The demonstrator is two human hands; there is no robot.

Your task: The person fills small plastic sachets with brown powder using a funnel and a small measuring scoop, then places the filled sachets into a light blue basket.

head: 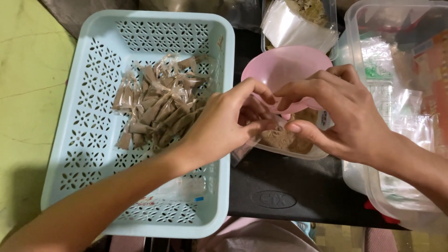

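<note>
- left hand (pixel 224 123) and right hand (pixel 333 114) pinched together on a small clear packet (pixel 261 128) over the powder tub (pixel 291 142); grip partly hidden
- risk: packet slips, brown powder spills onto black worktop (pixel 289 182)
- risk: right wrist knocks pink funnel (pixel 280 70); it may tip

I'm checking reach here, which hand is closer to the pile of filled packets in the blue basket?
Left. The left hand sits at the basket's right wall, right beside the packets. The right hand is farther right, over the pink funnel and powder tub.
</note>
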